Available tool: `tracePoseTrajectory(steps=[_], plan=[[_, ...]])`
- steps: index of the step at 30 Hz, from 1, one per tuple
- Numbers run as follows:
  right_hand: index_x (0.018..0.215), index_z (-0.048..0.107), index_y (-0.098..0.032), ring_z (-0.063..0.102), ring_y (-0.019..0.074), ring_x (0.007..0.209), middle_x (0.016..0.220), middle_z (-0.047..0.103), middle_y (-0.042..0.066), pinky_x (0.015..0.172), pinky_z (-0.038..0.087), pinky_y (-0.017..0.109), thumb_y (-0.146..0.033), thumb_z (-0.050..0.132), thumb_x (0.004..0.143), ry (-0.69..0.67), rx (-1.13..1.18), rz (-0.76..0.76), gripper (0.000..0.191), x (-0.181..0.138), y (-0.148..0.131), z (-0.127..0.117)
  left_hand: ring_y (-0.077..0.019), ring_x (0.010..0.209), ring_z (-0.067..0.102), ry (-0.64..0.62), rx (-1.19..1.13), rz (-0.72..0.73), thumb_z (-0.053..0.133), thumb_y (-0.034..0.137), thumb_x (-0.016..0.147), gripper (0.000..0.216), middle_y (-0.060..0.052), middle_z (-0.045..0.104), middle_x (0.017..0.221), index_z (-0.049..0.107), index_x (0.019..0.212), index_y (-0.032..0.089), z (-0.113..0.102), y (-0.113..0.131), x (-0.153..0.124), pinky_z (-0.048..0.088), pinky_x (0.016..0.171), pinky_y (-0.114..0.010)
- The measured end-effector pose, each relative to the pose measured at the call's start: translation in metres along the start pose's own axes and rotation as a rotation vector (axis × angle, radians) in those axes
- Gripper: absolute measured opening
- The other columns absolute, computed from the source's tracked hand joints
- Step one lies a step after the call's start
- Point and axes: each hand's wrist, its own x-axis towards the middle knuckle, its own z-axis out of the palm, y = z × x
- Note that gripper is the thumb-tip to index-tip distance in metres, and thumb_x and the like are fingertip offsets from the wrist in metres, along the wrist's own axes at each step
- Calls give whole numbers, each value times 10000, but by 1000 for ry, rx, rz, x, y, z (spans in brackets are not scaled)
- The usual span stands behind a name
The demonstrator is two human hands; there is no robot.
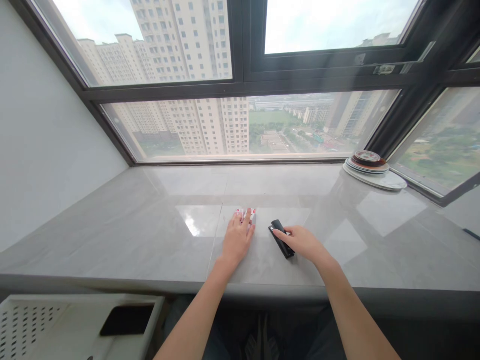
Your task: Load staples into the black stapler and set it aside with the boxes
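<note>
Under the outstretched fingers of my left hand lies a small red-and-white packet on the grey counter. The fingers are spread over it and hide much of it, so I cannot tell if it is one piece or two. A short way to the right, my right hand is closed on a black stapler. My right thumb lies across the stapler's top. The stapler slants on or just above the counter, its far end pointing up and to the left.
A stack of plates stands at the counter's back right corner. Dark-framed windows rise behind the glossy counter. Below its front edge at the left is a white plastic container with a dark rectangular opening. My legs are under the counter.
</note>
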Motion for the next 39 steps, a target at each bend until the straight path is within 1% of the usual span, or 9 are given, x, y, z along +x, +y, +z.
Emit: tracePoseTrajectory(steps=[6,11,15,19,23,28,34,37,39], plan=[[1243,681,-196,447,151,489,541,491,-31,502,348,266,-657,478,937,26,449,42,589,-5,7,37,-299,1452,381,64,11,-33,374,291,1081,422,-141,494,1465,444,1497,284,6,31,-10,367,1170,-546],[1372,572,-227,405,137,429,546,462,-50,437,346,261,-629,483,952,-68,589,22,587,2,-16,81,-292,1492,331,51,-26,-53,369,242,1071,435,-120,457,1518,437,1494,315,-8,27,-41,388,1168,-561],[1369,514,-249,410,128,423,593,470,-56,416,369,260,-648,456,975,-183,646,-42,564,17,-46,116,-295,1497,328,70,-14,-97,362,229,1065,446,-111,462,1519,438,1495,316,-28,-3,-57,397,1166,-566],[1326,478,-270,453,126,464,659,507,-53,452,408,257,-592,426,1009,-317,683,-131,455,37,-82,148,-267,1499,330,80,12,-104,327,227,1064,430,-89,475,1507,486,1455,306,-55,-55,-62,381,1190,-530],[1254,479,-270,455,133,488,658,518,-54,488,401,258,-499,416,1029,-344,642,-159,327,58,-112,173,-246,1480,363,72,34,-91,311,227,1060,435,-72,508,1482,520,1434,298,-76,-100,-59,363,1208,-497],[1217,497,-267,530,180,607,693,557,-27,586,428,293,-465,428,1029,-279,611,-168,282,71,-128,188,-238,1472,382,69,35,-96,317,230,1051,455,-62,500,1514,529,1448,296,-85,-123,-54,354,1213,-483],[1199,537,-257,545,191,663,717,580,-15,622,429,298,-477,467,1013,-244,600,-178,296,74,-134,191,-294,1466,392,61,84,-208,325,210,1041,482,-61,495,1546,503,1475,323,-85,-119,-53,86,1209,-721],[1327,503,-239,530,186,650,731,576,-9,617,433,302,-513,412,1023,-226,613,-154,419,72,-132,191,-295,1463,395,77,73,-229,326,203,1039,478,-60,509,1536,505,1467,320,-89,-116,-53,3,1196,-736],[1481,384,-206,518,186,649,757,571,-1,621,440,311,-526,340,1035,-176,629,-115,550,67,-124,185,-290,1462,395,144,70,-244,317,202,1041,462,-59,535,1510,514,1449,295,-95,-111,-55,-11,1206,-719]])
